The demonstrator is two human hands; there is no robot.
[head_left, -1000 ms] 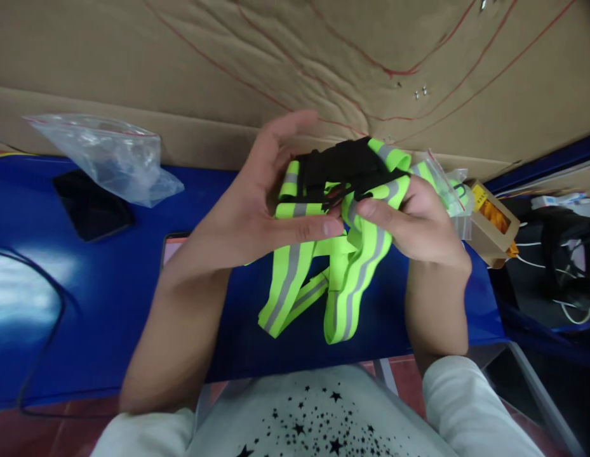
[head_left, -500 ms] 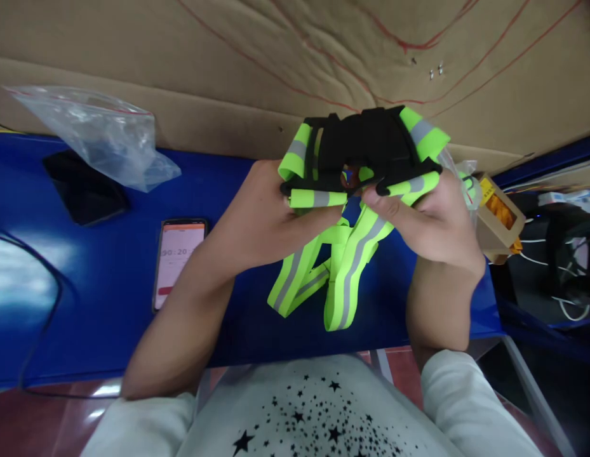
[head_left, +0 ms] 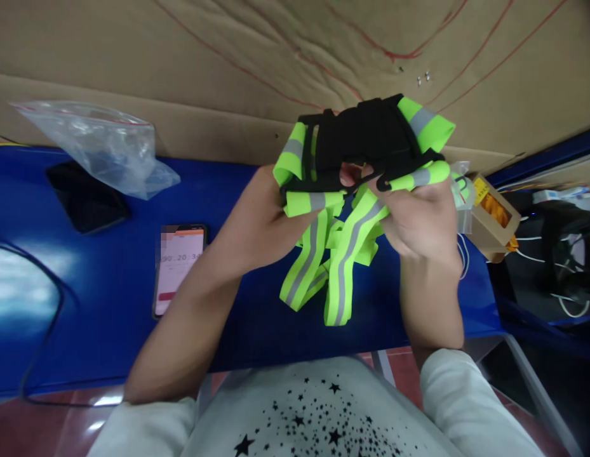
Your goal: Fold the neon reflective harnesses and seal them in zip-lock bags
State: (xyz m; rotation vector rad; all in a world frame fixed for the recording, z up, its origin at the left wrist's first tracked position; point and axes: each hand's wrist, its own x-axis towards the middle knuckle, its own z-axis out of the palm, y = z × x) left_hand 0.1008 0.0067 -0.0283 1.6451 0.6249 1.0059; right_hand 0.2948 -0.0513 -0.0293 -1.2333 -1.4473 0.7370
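A large black side-release buckle (head_left: pixel 366 136) is threaded with a neon yellow-green reflective strap (head_left: pixel 343 266) that has a grey stripe. Both hands hold the pair up above the blue table. My left hand (head_left: pixel 280 222) is closed around the buckle's left end and the strap there. On the other side, my right hand (head_left: pixel 421 212) grips the strap at the buckle's right end, its thumb tucked near the buckle's lower edge. Fingers behind the buckle are mostly hidden. Loops of the strap hang down between my wrists.
On the blue table (head_left: pixel 108 273) are a phone (head_left: pixel 180 260) showing a timer, a black pouch-like item (head_left: pixel 87 197), a clear zip bag (head_left: pixel 118 146) and a black cable (head_left: pixel 59 298). A cardboard box (head_left: pixel 495 212) with orange contents stands right. Brown board (head_left: pixel 204 95) rises behind.
My right hand has turned slightly and shifted left, its thumb now further under the buckle. The buckle tilts a little more, right end up, and the hanging strap loops have swung.
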